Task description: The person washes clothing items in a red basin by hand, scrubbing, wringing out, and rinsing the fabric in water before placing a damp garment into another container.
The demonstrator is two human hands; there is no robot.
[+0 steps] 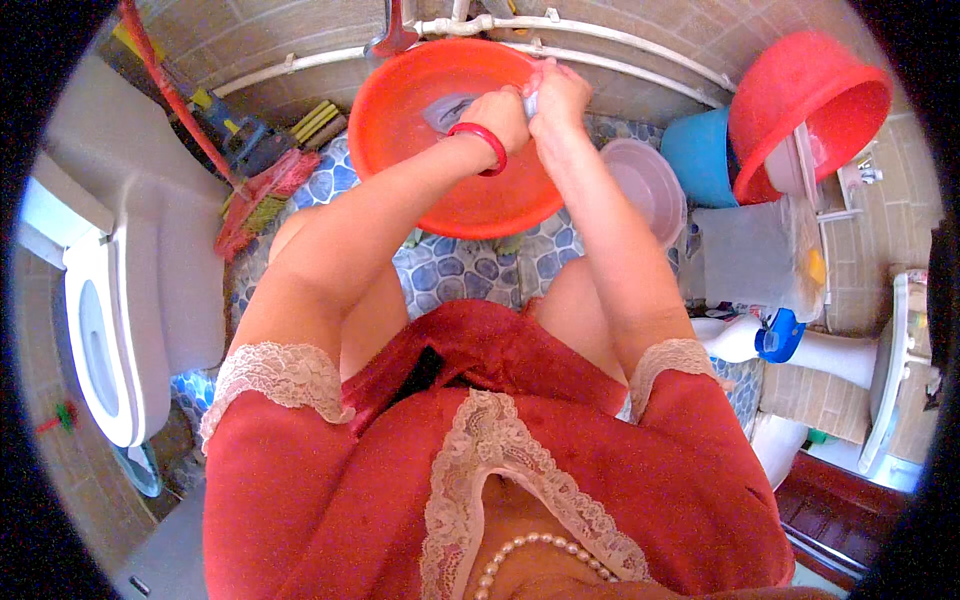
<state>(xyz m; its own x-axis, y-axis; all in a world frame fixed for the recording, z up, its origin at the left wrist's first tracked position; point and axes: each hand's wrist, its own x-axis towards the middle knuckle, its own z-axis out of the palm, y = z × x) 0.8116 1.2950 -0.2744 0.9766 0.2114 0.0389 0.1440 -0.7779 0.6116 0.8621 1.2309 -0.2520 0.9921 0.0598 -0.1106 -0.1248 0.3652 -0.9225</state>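
A large orange-red plastic basin (pixel 480 210) sits before me on the pebble-patterned floor. Above its far right part, my left hand (pixel 499 120), with a red bangle at its wrist, and my right hand (pixel 561 94) are close together, both closed on a wet, pale grey cloth (pixel 532 103). A stretch of the cloth shows between the two fists. Another part of grey cloth (pixel 446 112) lies in the basin to the left of my left hand; whether it is the same piece, I cannot tell.
White pipes (pixel 637 71) run along the tiled wall behind the basin. To the right stand a pale pink basin (pixel 645 187), a blue bucket (pixel 697 157) and a tilted red basin (pixel 787 90). A red broom (pixel 262 195) leans at left, near a toilet (pixel 105 337).
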